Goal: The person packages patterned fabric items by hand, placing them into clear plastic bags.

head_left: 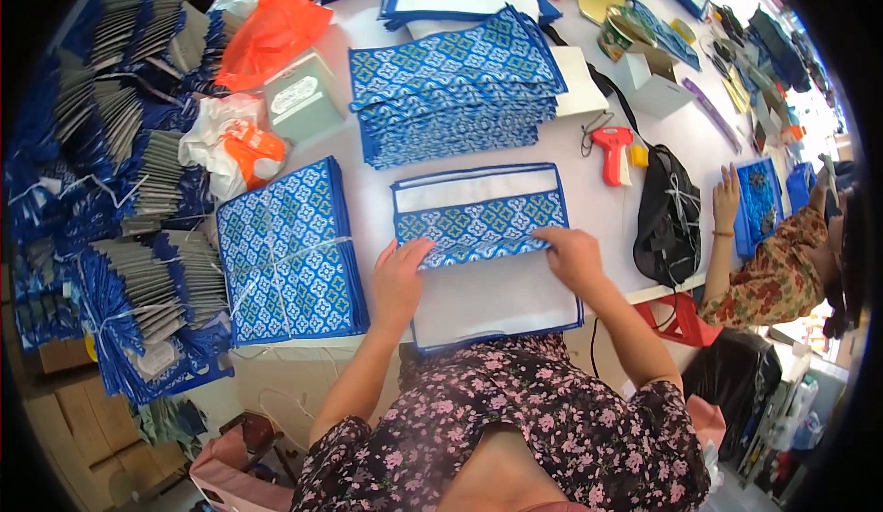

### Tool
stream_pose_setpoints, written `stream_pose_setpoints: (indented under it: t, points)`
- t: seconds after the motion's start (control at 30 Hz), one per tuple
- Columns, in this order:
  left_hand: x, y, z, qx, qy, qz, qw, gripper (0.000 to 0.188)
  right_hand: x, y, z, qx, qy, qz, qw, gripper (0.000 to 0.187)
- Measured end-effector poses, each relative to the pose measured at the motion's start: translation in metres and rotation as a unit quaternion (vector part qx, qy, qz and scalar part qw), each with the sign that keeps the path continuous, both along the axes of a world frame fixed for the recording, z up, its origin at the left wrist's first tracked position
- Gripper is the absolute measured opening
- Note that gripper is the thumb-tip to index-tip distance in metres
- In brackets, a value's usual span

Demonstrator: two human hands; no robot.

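Observation:
A blue-edged fabric panel [497, 300] lies before me at the table's front edge, its white side up. Across its upper part runs a strip of blue-and-white patterned cloth [483, 220], partly folded over. My left hand [398, 277] has its fingers closed at the strip's lower left corner. At the opposite corner, my right hand [572, 256] pinches the cloth between thumb and fingers. Just beyond the panel stands a tall stack of matching patterned cloth pieces [451, 84]. To its left lies a thick patterned bundle [280, 259] tied crosswise with string.
Tied bundles of blue and grey pieces [138, 199] crowd the far left. Nearby are an orange plastic bag [276, 38] and a grey-green box [303, 98]. A red glue gun [611, 151] and a black bag [667, 218] lie right. A co-worker's hand [726, 201] rests farther right.

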State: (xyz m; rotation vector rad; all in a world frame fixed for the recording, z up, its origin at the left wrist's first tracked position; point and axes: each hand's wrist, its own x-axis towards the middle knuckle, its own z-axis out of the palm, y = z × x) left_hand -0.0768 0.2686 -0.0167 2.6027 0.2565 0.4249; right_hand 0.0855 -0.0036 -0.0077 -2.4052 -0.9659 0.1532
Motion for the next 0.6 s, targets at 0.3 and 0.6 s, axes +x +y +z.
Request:
stream_pose_setpoints:
  t: [0.3,0.6]
  points:
    - [0.105,0.134,0.292,0.029,-0.052,-0.099,0.993,0.042,0.119,0.087,0.323,0.039,0.013,0.068,0.997,0.035]
    - [0.132,0.161,0.235,0.114,-0.192,-0.064,0.973,0.037,0.152,0.128,0.247,0.055,-0.341,0.138,0.928,0.047]
